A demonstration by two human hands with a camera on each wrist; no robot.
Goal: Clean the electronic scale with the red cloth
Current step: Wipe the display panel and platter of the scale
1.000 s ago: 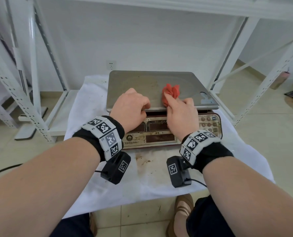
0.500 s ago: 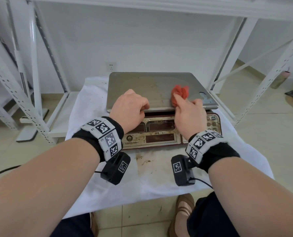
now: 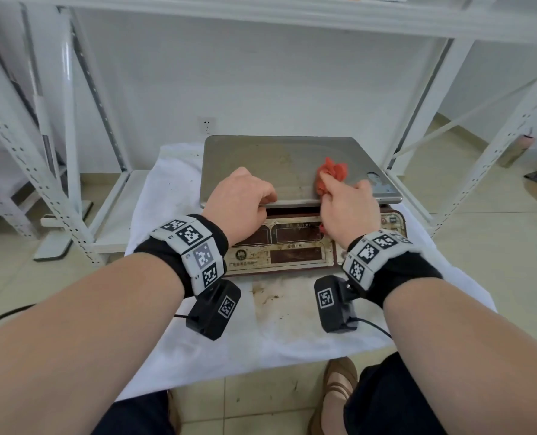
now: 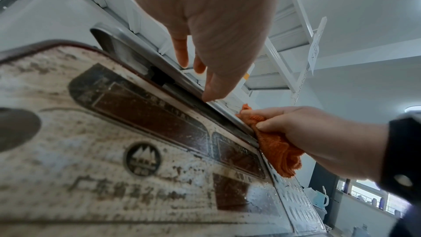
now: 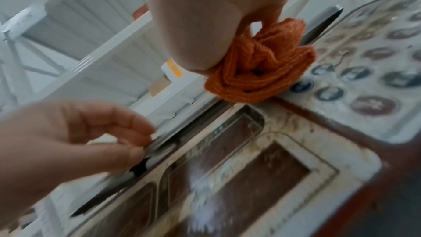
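The electronic scale (image 3: 295,255) stands on a white-covered table, with its steel pan (image 3: 260,158) on top and a stained front panel below. My left hand (image 3: 268,204) grips the pan's front edge left of the middle; the right wrist view shows the fingers and thumb of that left hand (image 5: 145,143) pinching the rim. My right hand (image 3: 328,186) holds the bunched red cloth (image 3: 331,172) against the pan's front edge toward the right. Part of the red cloth (image 5: 257,68) hangs below the rim beside the keypad (image 5: 364,71). From the left wrist, the cloth (image 4: 278,150) lies over the rim.
The white table cover (image 3: 173,196) carries brown stains (image 3: 267,293) in front of the scale. White metal shelf uprights stand close on the left (image 3: 25,171) and right (image 3: 505,139). A wall socket (image 3: 206,124) sits behind. My shoes (image 3: 339,381) are under the table's front edge.
My right hand has slid the red cloth to the right along the pan's front edge. The left hand has kept its hold on the rim.
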